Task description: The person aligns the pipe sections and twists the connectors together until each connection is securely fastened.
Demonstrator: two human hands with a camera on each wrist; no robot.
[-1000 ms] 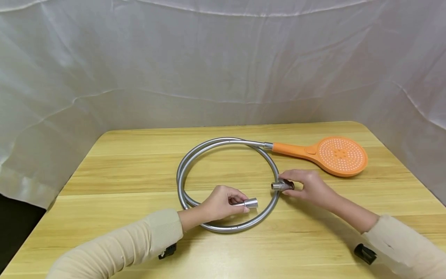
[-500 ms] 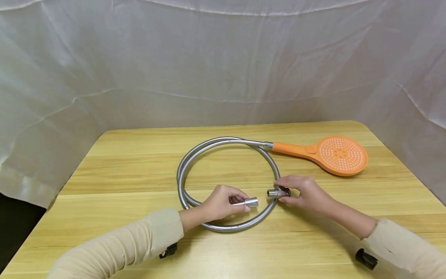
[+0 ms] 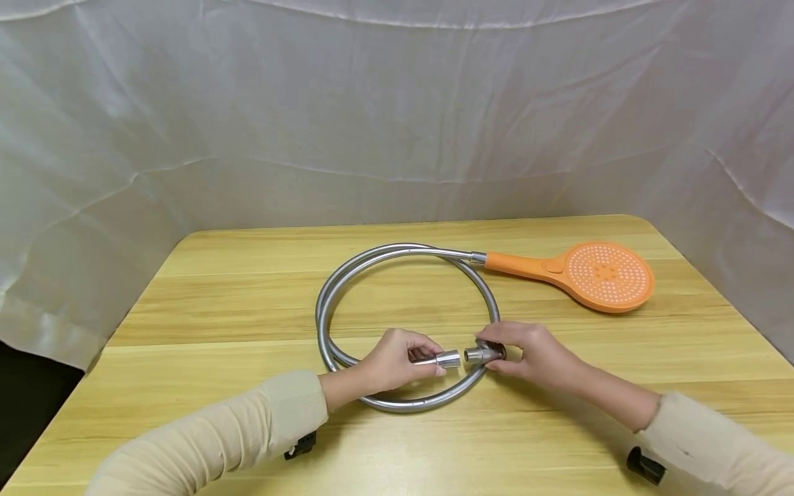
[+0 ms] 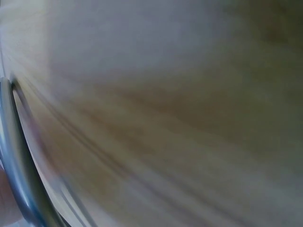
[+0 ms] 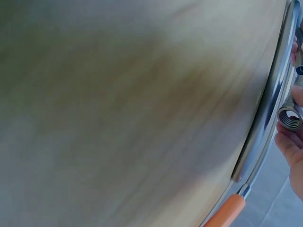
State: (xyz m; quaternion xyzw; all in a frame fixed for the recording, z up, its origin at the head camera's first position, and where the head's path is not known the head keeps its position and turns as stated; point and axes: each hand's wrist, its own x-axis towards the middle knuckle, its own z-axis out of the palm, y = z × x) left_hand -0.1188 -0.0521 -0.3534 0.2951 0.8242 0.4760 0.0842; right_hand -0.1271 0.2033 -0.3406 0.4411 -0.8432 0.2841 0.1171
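My left hand (image 3: 392, 358) pinches the free end of a coiled metal shower hose (image 3: 324, 324), its shiny conical nut (image 3: 448, 359) pointing right. Facing that nut across a narrow gap is a metal pipe fitting (image 3: 486, 353), which my right hand (image 3: 533, 351) holds between thumb and fingers. The right wrist view shows a threaded opening in the fitting (image 5: 289, 117). At its other end the hose joins an orange shower head (image 3: 604, 275), lying face up. Only part of the hose (image 4: 21, 165) shows in the left wrist view.
Everything lies on a wood-grain table (image 3: 236, 296). Pale cloth (image 3: 397, 124) hangs behind it and at both sides. Black straps or mounts show at both wrists, one under the right sleeve (image 3: 646, 466).
My right hand has brought the fitting left and toward the front, closing most of the gap to the hose nut. The left hand and the shower head stay nearly still.
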